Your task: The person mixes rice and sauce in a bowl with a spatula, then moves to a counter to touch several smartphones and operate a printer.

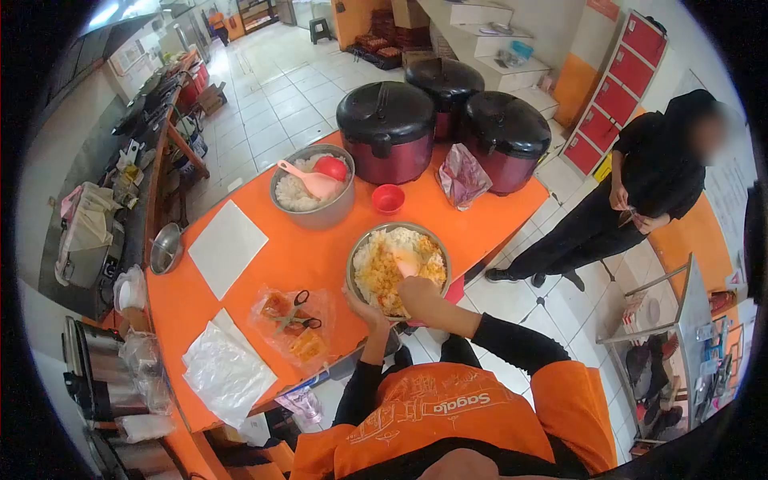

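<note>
A round metal pot (352, 276) of white rice, partly coloured yellow-orange (378, 276), stands at the near edge of the orange table. My left hand (368, 310) grips its near left side. In my right hand (422, 298) is a pale pink rice paddle (406, 262), its blade in the rice; the fingers cover the handle. Farther back, a larger pot (316, 218) of plain rice holds another pink paddle (320, 186) and a red bowl (330, 167). Between the pots sits a small red bowl (388, 199). Scissors (300, 320) lie on clear plastic with orange-coloured packets to the left.
Three large lidded rice cookers (386, 132) occupy the table's far end, beside a crumpled foil bag (464, 178). White sheets (228, 248) and plastic bags (228, 368) lie on the left. A person in black (640, 184) stands right, near red lockers (620, 100).
</note>
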### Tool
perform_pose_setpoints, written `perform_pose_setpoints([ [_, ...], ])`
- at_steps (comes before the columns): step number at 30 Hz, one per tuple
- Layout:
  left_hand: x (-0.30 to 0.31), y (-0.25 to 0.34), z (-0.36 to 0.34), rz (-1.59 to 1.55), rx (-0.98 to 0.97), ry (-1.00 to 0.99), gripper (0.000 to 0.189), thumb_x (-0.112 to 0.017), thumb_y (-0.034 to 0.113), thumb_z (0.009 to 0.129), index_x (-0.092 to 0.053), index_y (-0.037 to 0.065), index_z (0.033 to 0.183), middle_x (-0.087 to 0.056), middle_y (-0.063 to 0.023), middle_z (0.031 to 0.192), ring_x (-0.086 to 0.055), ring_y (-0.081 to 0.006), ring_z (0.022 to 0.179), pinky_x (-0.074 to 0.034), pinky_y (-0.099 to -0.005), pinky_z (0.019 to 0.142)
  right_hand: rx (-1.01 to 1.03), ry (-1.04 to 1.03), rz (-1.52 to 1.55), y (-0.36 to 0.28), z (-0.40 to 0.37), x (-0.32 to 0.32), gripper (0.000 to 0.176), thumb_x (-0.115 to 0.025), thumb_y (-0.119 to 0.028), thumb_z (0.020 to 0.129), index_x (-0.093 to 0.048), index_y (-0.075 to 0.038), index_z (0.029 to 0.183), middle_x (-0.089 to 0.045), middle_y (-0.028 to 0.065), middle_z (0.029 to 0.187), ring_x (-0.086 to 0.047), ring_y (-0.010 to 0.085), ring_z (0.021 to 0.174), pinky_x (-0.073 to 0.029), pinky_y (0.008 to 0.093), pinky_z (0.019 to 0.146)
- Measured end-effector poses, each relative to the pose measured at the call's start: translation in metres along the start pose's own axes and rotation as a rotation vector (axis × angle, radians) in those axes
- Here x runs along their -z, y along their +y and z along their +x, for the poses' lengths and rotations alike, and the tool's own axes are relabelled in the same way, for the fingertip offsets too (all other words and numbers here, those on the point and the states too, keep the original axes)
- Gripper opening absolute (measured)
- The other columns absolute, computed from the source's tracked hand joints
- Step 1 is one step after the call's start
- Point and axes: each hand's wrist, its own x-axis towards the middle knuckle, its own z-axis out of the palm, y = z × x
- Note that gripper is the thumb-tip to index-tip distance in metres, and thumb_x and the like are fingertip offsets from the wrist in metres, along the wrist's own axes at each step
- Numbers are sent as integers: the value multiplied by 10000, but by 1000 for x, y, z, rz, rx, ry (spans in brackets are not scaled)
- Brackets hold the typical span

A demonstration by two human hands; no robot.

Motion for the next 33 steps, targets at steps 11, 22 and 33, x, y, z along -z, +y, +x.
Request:
perform_pose_setpoints([
  [11,14,-1,-12,-69,76,-95,498,-266,413,876,-364,44,1195,-466,-121,1145,-495,-237,1016,-430,-344,850,25,-194,14,45,-27,83,200,-487,-138,742,-578,39,724,-565,228,690,-578,350,668,-458,432,570],
  [22,25,7,76,350,171,-242,472,-302,346,895,-453,-33,1133,-510,-101,1096,-490,-175,992,-365,-288,880,-222,-26,331,76,-30,51,343,-420,-201,808,-541,83,657,-556,259,683,-565,365,627,-446,420,582],
  [33,9,20,35,155,86,-154,534,-267,398,900,-419,-41,1163,-505,-110,1108,-509,-186,978,-403,-300,845,-72,-70,76,24,8,7,171,-475,-77,679,-591,44,711,-572,218,664,-590,322,619,-473,396,549],
])
